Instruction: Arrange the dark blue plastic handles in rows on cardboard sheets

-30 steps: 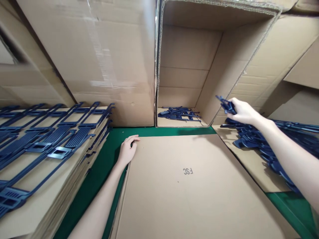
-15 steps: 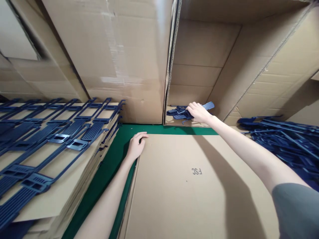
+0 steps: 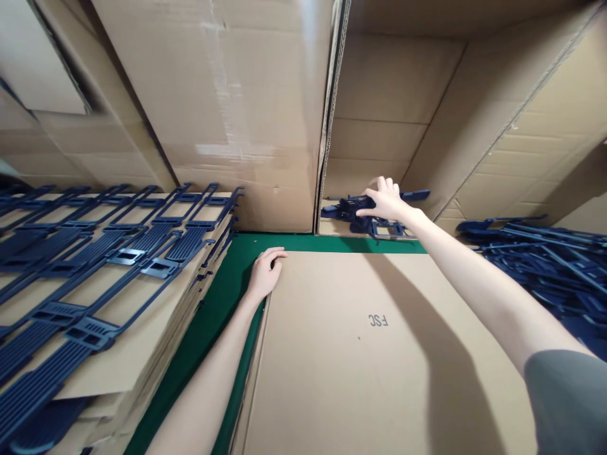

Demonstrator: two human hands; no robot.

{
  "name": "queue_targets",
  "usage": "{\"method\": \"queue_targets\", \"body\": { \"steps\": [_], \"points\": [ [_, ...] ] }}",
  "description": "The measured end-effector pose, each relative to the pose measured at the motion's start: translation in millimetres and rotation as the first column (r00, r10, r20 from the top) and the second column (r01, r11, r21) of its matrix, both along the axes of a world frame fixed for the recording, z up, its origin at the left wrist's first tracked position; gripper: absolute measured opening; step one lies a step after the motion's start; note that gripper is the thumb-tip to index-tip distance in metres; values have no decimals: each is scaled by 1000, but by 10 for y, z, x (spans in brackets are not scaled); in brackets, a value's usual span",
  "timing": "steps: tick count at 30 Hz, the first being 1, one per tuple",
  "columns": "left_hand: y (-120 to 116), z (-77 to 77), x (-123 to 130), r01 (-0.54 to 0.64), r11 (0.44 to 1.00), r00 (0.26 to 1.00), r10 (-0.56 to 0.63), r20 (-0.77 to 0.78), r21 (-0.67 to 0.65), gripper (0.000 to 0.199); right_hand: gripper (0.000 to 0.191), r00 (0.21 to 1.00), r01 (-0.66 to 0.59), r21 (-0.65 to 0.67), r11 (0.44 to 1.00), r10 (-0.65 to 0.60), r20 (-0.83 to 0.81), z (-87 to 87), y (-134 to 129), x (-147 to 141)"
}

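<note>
My right hand [image 3: 385,199] is spread over a small heap of dark blue plastic parts [image 3: 348,208] at the bottom of an open cardboard box [image 3: 377,142]. Its thumb and fingers are apart and grip nothing; it partly hides the heap. A flat slatted end of one part [image 3: 417,195] sticks out to the right behind the hand. My left hand [image 3: 265,272] rests at the far left corner of a flat stack of cardboard sheets [image 3: 332,354]. Its fingers are loosely bent on the edge, with a gap between thumb and fingers.
On the left, a stack of cardboard sheets [image 3: 118,366] carries rows of dark blue plastic frames [image 3: 161,268]. At right lies a tangled pile of similar parts [image 3: 554,265]. A tall closed carton [image 3: 237,114] stands behind, on a green surface [image 3: 208,335].
My right hand has opened and let go of the dark blue plastic part, which now lies on the heap. My left hand stays at the cardboard corner. The view has shifted slightly.
</note>
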State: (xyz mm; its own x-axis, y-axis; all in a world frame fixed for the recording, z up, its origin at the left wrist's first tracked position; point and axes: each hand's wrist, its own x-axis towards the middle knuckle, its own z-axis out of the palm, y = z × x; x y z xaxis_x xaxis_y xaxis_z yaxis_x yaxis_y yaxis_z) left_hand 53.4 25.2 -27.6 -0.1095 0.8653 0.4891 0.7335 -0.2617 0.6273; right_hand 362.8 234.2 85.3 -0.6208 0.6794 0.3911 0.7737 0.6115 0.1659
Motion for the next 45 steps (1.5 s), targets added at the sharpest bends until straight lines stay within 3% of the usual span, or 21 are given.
{"method": "queue_targets", "body": {
  "steps": [2,5,8,10,12,14,15,17,19,24,27,29,32,34,36,38,42,45],
  "points": [
    [-5,8,4,0,1000,1000,0,1,-1,28,37,995,-71,95,993,77,-59,138,-155,-19],
    [-6,12,10,-5,1000,1000,5,5,-5,29,34,979,-142,208,968,169,-117,360,-505,-133],
    [-4,10,10,-7,1000,1000,7,8,-14,31,28,939,-295,143,945,314,-142,473,-931,-359],
    [-4,8,7,1,1000,1000,-1,9,-18,32,26,852,-522,-34,852,519,-64,428,-1235,-550],
    [-8,6,2,10,1000,1000,-10,11,-17,32,27,708,-692,-195,695,706,4,284,-1531,-749],
    [-14,0,-5,15,1000,1000,-15,15,-15,31,24,588,-782,-237,576,808,22,85,-1779,-932],
    [-17,-4,-9,17,1000,1000,-17,18,-15,31,20,559,-806,-230,545,829,6,-13,-1870,-1008],
    [-19,-15,-18,21,1000,1000,-20,23,-17,31,17,561,-816,-191,546,827,-34,-163,-1966,-1113],
    [-17,-23,-23,22,1000,999,-22,25,-16,32,20,603,-793,-148,591,796,-56,-219,-1942,-1131],
    [-22,8,7,17,1000,999,-17,31,-11,31,22,766,-639,-115,761,615,-185,-58,-1547,-835],
    [-41,46,39,7,1000,998,-6,57,-8,33,26,839,-534,-226,815,478,-261,-22,-1349,-639],
    [-53,63,54,8,1000,997,-7,73,-9,32,32,857,-516,-343,785,469,-214,-89,-1320,-589],
    [-66,73,65,6,1000,997,-5,80,-18,32,37,801,-572,-511,641,571,-180,-252,-1403,-626],
    [-69,71,66,4,1000,997,-2,83,-24,32,35,779,-589,-561,582,595,-201,-334,-1471,-671],
    [-68,62,62,0,1000,996,2,90,-29,32,26,799,-560,-586,585,567,-198,-372,-1492,-685],
    [-60,45,53,-8,999,994,11,107,-33,31,18,857,-480,-619,621,484,-179,-382,-1454,-659],
    [-27,-13,28,-29,998,984,37,174,-49,34,30,938,-343,-639,688,279,-204,-418,-1331,-589],
    [-3,-51,16,-30,998,974,43,224,-58,34,28,931,-366,-650,666,254,-264,-490,-1363,-645]
  ]
}}
